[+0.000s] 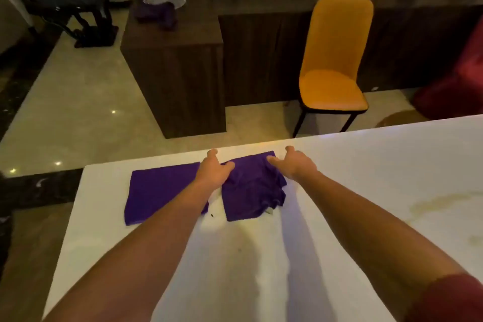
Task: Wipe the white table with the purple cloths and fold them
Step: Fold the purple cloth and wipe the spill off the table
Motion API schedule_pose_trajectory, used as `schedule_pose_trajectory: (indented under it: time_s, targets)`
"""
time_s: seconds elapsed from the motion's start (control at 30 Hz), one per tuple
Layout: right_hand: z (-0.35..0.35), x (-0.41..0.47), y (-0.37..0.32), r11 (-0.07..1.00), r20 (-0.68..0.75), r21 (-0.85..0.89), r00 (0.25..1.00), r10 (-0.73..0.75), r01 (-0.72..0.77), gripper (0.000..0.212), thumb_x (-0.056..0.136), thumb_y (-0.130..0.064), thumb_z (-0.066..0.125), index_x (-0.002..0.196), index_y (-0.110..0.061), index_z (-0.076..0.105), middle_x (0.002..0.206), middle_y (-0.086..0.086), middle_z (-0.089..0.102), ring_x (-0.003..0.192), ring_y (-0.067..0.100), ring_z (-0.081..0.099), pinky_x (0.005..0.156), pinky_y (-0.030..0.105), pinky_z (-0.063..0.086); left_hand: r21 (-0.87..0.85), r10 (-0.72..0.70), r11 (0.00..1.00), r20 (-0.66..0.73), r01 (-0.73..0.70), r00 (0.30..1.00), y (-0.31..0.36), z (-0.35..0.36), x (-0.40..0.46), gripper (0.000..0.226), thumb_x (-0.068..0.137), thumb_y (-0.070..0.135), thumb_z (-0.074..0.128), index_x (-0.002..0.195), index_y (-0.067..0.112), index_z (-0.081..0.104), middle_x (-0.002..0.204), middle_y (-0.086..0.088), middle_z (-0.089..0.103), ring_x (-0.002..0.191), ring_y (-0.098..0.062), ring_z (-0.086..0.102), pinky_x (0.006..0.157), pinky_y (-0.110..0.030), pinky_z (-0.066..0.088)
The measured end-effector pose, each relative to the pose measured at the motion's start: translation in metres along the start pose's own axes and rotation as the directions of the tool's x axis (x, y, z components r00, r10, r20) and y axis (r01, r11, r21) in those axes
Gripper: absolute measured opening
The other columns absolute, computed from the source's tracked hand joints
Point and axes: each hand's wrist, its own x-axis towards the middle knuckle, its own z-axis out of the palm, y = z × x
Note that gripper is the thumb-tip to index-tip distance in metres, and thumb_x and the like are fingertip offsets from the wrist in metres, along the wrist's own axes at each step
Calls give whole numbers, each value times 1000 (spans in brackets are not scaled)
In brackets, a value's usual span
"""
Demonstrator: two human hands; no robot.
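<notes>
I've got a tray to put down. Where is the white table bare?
The white table is bare right of the right hand, and near the camera between the forearms. It is crowded at the far left: the flat purple cloth, the left hand and the rumpled purple cloth.

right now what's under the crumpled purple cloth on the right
The white table lies under the crumpled purple cloth; a small pale scrap pokes out at its near edge. Anything else beneath is covered.
</notes>
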Motion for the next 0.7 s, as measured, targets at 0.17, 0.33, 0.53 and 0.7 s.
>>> schedule_pose_trajectory:
  time_s: [0.17, 0.33, 0.53, 0.7]
  targets:
    - [41, 11, 5, 960, -31, 263, 993, 112, -100, 81, 99, -68, 57, 156, -13, 39, 155, 12, 53, 135, 38, 58, 109, 50, 53, -34, -147, 989, -40, 146, 988, -12, 40, 6, 75, 96, 42, 67, 156, 14, 32, 150, -12, 50, 131, -34, 55, 103, -42, 48]
    - [72, 5, 2, 873, 94, 450, 982, 166, -190, 65, 98, -56, 68, 140, -8, 54, 136, 14, 65, 111, 30, 64, 94, 40, 57, -200, -229, 956, -57, 213, 972, -22, 58, 3, 73, 94, 36, 71, 154, 18, 34, 144, -11, 55, 120, -33, 61, 104, -43, 51]
    - [73, -32, 3, 794, 32, 606, 999, 43, -54, 38, 97, -35, 69, 130, -17, 64, 127, 6, 69, 115, 28, 65, 94, 41, 57, -243, -137, 965, -126, 103, 983, -32, 43, -39, 49, 101, 24, 63, 147, 32, 47, 143, -3, 56, 121, -27, 58, 100, -43, 55]
    - [57, -98, 25, 536, 23, 844, 1000, -17, -11, 29, 98, -26, 68, 126, -22, 61, 120, 5, 70, 109, 25, 68, 79, 34, 60, -517, -39, 856, -102, -19, 994, -35, 27, -108, 36, 102, 18, 64, 132, 37, 58, 124, 3, 59, 111, -15, 61, 88, -35, 62]
